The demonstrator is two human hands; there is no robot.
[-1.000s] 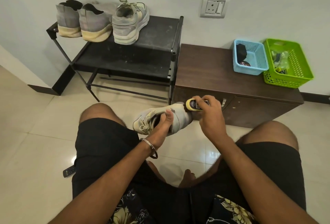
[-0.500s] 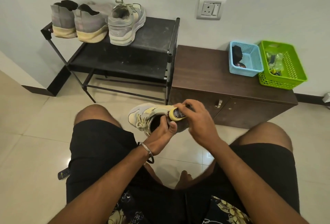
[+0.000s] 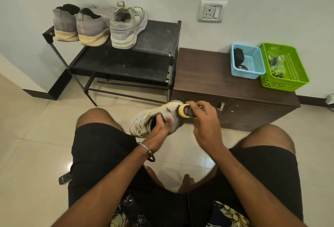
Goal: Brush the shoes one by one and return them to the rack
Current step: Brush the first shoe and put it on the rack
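Note:
Between my knees I hold a grey laced sneaker (image 3: 144,118) above the floor. My left hand (image 3: 159,127) grips it, with fingers inside the opening and the thumb on its outer side. My right hand (image 3: 204,118) grips a yellow-edged shoe brush (image 3: 185,111) pressed against the heel end of that sneaker. On the black shoe rack (image 3: 153,46) by the wall stand its matching grey sneaker (image 3: 126,28) and a pair of grey slip-on shoes (image 3: 79,26) with cream soles, heels toward me.
A low brown cabinet (image 3: 207,75) stands right of the rack, with a blue basket (image 3: 253,62) and a green basket (image 3: 289,67) on top. A wall socket (image 3: 211,10) is above it. A remote control (image 3: 64,179) lies on the tiled floor by my left thigh.
The brush slid left along the sneaker half a second ago and has now gone back right to the heel end. My left hand keeps its grip on the sneaker.

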